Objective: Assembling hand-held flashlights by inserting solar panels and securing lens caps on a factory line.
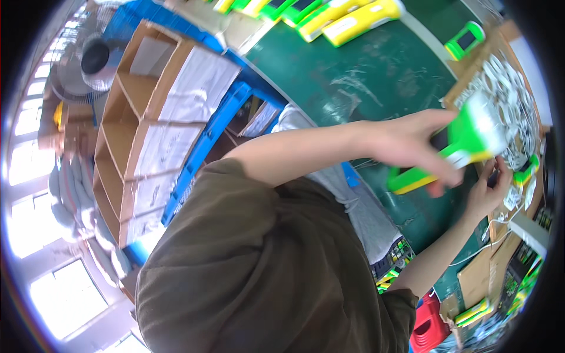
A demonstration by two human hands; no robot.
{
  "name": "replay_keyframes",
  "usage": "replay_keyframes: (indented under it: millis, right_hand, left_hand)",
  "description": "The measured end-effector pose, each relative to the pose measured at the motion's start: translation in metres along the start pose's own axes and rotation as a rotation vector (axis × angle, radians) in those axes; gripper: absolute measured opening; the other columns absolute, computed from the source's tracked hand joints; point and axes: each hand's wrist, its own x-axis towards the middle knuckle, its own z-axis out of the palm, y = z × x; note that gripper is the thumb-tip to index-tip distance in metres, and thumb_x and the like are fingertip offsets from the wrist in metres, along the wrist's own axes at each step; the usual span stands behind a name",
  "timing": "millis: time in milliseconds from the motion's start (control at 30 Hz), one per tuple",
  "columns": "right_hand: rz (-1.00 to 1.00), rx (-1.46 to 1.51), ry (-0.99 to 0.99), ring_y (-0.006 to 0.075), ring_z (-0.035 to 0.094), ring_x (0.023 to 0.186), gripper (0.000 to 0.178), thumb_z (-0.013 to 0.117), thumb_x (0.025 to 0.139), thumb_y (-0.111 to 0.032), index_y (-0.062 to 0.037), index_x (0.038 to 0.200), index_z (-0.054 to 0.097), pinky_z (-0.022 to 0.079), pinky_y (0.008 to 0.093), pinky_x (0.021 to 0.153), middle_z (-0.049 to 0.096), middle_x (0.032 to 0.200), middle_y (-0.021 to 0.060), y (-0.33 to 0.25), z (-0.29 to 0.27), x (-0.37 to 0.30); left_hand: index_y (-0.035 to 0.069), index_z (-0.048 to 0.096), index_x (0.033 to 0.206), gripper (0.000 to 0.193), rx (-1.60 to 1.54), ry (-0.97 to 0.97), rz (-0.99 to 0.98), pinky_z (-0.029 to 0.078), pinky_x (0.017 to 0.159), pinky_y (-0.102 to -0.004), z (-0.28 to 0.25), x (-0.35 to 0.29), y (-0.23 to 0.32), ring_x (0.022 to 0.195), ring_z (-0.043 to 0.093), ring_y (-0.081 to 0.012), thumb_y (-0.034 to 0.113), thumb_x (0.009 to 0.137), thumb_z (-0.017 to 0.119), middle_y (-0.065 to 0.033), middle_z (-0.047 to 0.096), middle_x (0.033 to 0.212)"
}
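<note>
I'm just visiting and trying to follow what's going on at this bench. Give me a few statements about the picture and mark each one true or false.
1. The left hand grips a green and yellow device. True.
2. The table top is red. False: it is dark green.
3. The right hand is up by the lower end of the held device. True.
4. More yellow and green devices lie in a row at the far edge of the table. True.
5. The cardboard boxes on the left are packed full of devices. False: their open compartments look empty.
6. The person wears a bright white sleeve. False: the sleeve is dark olive-brown.
</note>
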Motion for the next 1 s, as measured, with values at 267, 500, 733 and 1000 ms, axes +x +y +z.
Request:
replay_keyframes:
  millis: [267,500,733,1000]
  right_hand:
    - [-0.108,0.129,-0.081,0.0124,0.058,0.08,0.013,0.064,0.093,-0.008,-0.0008,0.103,0.068,0.044,0.0247,0.066,0.063,0.093,0.0045,-0.002,0.024,-0.005]
    - [-0.234,0.032,0.022,0.0101,0.057,0.073,0.012,0.067,0.092,-0.01,-0.0019,0.1,0.068,0.044,0.0236,0.063,0.064,0.086,0.0024,-0.005,0.033,-0.006]
    - [-0.108,-0.067,-0.031,0.0185,0.064,0.077,0.01,0.07,0.089,-0.011,-0.0023,0.094,0.069,0.05,0.0302,0.069,0.069,0.089,0.0092,-0.005,0.072,-0.017]
    - [-0.193,-0.258,0.045,0.0234,0.064,0.075,0.012,0.071,0.088,-0.017,-0.005,0.092,0.07,0.051,0.0335,0.07,0.067,0.084,0.0103,-0.023,0.039,-0.007]
  left_hand:
    - [0.0,0.045,0.124,0.058,0.007,0.569,-0.759,0.055,0.06,-0.0311,-0.106,-0.326,-0.019,0.065,0.062,-0.0177,0.019,0.076,0.074,-0.0093,0.059,0.083]
    - [0.005,0.048,0.115,0.045,-0.435,1.222,-0.713,0.055,0.057,-0.0368,-0.159,-0.432,-0.141,0.067,0.063,-0.0208,0.018,0.08,0.073,-0.0106,0.06,0.086]
    - [0.012,0.053,0.109,0.031,0.54,1.726,-0.094,0.056,0.065,-0.033,-0.33,-0.627,-0.292,0.078,0.062,-0.0175,0.016,0.083,0.07,-0.0065,0.06,0.096]
    - [0.009,0.057,0.106,0.025,0.034,1.863,-0.071,0.054,0.065,-0.0327,-0.356,-0.499,-0.34,0.076,0.061,-0.018,0.011,0.084,0.068,-0.0074,0.061,0.093]
